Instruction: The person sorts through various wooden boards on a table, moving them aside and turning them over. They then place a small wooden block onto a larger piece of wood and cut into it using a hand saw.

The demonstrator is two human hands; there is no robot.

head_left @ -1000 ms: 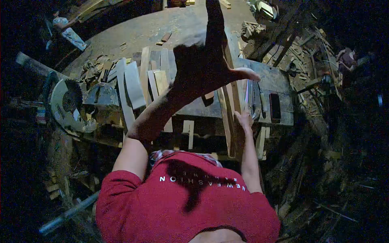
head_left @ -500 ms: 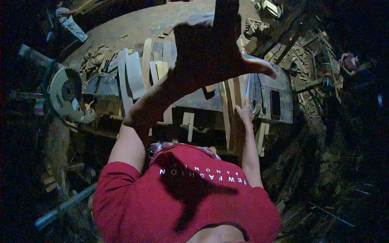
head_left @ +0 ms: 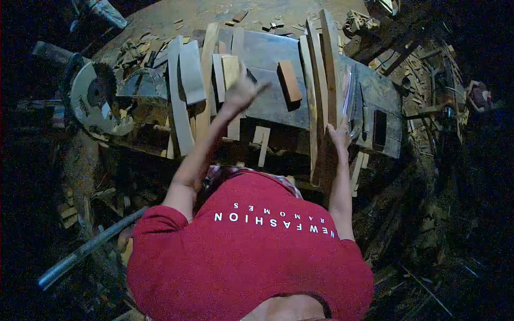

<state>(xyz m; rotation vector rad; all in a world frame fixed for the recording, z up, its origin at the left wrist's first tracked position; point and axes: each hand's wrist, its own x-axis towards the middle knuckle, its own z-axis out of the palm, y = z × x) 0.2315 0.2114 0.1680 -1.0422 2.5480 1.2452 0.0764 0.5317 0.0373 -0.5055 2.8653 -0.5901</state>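
My left hand [head_left: 241, 95], blurred by motion, is over the bench beside a pale yellow wood block [head_left: 230, 69]. One finger points forward and the thumb sticks out to the right, with nothing seen in the hand. My right hand [head_left: 339, 137] is at the near end of several long, narrow wooden boards lying side by side. Its thumb lies against the brown wooden board [head_left: 331, 64] on the right, and the other fingers are partly hidden. Between my hands, a reddish-brown wood block [head_left: 289, 81] lies on the metal bench top [head_left: 262, 51].
A circular saw [head_left: 88, 104] with a toothed blade stands at the left, near grey curved boards [head_left: 191, 72]. A dark flat rectangle [head_left: 379, 128] lies right of my right hand. Wood scraps litter the floor. Other people [head_left: 478, 95] show at the right and upper left.
My left hand has come down from high in front of the camera to just above the bench, uncovering the reddish-brown block. My right hand stays at the boards. The view has shifted slightly.
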